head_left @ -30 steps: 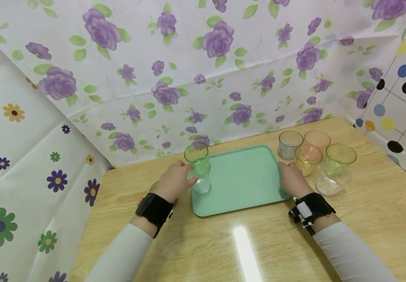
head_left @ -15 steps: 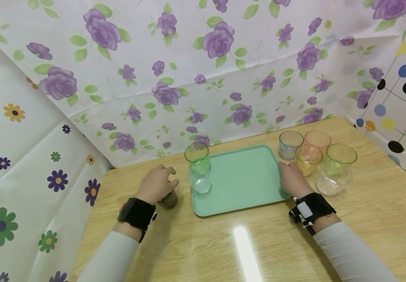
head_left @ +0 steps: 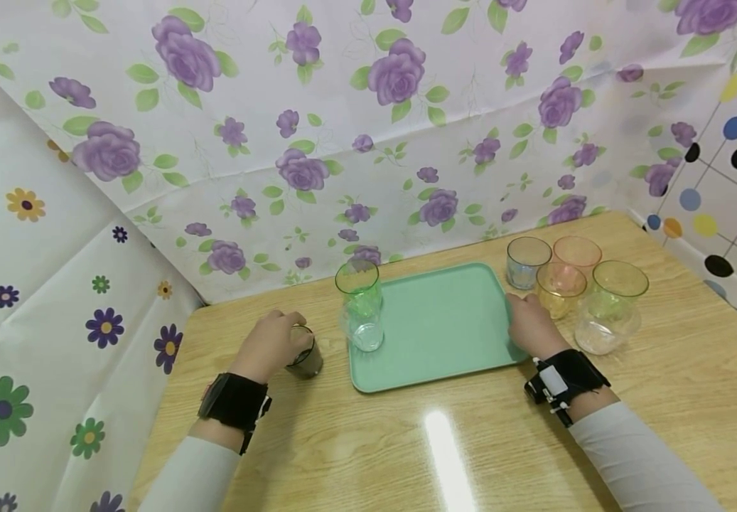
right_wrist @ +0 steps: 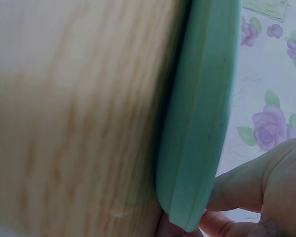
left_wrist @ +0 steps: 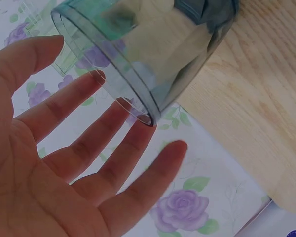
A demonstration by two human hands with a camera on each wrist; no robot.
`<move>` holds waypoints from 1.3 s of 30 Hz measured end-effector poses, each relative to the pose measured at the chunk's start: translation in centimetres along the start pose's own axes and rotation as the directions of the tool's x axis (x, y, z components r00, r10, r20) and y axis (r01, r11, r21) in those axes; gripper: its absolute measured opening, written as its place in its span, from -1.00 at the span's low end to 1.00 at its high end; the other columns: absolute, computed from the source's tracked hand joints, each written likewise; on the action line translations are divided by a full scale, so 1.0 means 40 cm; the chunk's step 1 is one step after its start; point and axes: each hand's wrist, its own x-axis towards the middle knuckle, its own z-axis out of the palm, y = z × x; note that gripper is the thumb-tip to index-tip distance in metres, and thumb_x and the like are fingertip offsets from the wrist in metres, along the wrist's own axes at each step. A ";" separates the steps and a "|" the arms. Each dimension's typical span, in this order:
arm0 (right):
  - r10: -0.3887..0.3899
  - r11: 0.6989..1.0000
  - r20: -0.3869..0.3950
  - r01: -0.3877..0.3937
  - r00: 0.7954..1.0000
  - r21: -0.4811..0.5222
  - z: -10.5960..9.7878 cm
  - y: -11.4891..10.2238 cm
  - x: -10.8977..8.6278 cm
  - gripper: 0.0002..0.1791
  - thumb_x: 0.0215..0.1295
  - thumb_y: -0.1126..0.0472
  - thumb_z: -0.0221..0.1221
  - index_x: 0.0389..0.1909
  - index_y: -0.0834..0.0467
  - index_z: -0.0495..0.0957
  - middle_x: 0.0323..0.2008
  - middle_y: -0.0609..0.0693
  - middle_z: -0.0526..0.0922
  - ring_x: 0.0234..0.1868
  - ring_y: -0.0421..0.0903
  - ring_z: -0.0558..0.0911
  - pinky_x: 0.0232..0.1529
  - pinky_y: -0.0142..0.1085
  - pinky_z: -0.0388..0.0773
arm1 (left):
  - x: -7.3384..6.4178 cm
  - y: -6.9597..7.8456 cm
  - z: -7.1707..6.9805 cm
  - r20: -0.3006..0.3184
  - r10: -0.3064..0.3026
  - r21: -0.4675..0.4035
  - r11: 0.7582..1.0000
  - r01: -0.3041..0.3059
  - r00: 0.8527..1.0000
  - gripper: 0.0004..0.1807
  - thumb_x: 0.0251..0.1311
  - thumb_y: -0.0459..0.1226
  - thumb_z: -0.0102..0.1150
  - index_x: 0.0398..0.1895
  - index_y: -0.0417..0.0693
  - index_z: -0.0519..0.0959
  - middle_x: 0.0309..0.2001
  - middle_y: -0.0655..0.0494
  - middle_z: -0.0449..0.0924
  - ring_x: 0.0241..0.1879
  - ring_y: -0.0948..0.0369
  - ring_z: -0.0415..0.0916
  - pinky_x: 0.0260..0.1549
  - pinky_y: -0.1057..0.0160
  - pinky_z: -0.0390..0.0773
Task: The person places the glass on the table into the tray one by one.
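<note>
My left hand is at the rim of a see-through dark grey cup, which stands on the table left of the green tray. In the left wrist view, the fingers are spread and nearly straight, with several fingertips at the cup's rim and the thumb beside it. My right hand grips the tray's right edge; the right wrist view shows the thumb and fingers at the tray corner. A clear cup stands on the tray's left end, in front of a green cup.
Right of the tray stand a blue cup, a pink cup, an amber cup, a yellow-green cup and another clear cup. A flowered sheet rises behind the wooden table.
My left hand has left the clear cup on the tray and moved left and toward me to the dark grey cup. The right hand and the tray have stayed in place.
</note>
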 end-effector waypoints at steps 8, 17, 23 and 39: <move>-0.001 1.000 -0.005 0.001 1.000 -0.005 -0.001 -0.002 -0.001 -0.39 0.17 0.58 0.05 0.30 0.62 0.26 -0.02 0.59 0.42 -0.17 0.29 0.49 -0.28 0.08 0.60 | -0.007 -0.003 0.005 -0.003 0.002 -0.025 1.000 -0.002 1.000 -0.49 0.40 -0.07 0.23 0.22 -0.25 0.57 0.07 -0.31 0.53 -0.14 -0.09 0.58 -0.15 -0.05 0.64; -0.011 1.000 -0.023 0.011 1.000 0.002 -0.002 -0.006 -0.002 -0.40 0.17 0.58 0.02 0.30 0.61 0.27 -0.04 0.57 0.42 -0.19 0.29 0.49 -0.28 0.09 0.60 | -0.022 0.000 0.016 -0.026 0.005 0.033 0.999 -0.004 1.000 -0.33 0.24 -0.04 0.40 0.27 -0.31 0.52 0.13 -0.37 0.47 0.01 -0.30 0.50 -0.05 -0.16 0.64; -0.004 1.000 -0.014 0.004 1.000 -0.004 0.000 -0.006 0.000 -0.39 0.18 0.57 0.02 0.31 0.61 0.27 -0.03 0.58 0.42 -0.19 0.28 0.49 -0.28 0.07 0.60 | -0.025 0.000 0.022 -0.049 0.005 0.028 1.000 -0.003 0.999 -0.33 0.20 -0.07 0.45 0.26 -0.30 0.53 0.10 -0.36 0.48 -0.05 -0.26 0.52 -0.10 -0.12 0.65; 0.011 1.000 0.011 -0.011 1.000 -0.010 -0.002 -0.005 0.000 -0.38 0.21 0.56 0.01 0.34 0.61 0.23 0.03 0.61 0.39 -0.12 0.33 0.49 -0.20 0.14 0.59 | -0.029 0.007 0.034 -0.111 0.000 0.039 0.999 0.004 0.994 -0.35 0.16 -0.07 0.48 0.23 -0.27 0.57 0.01 -0.31 0.52 -0.07 -0.24 0.50 -0.09 -0.11 0.63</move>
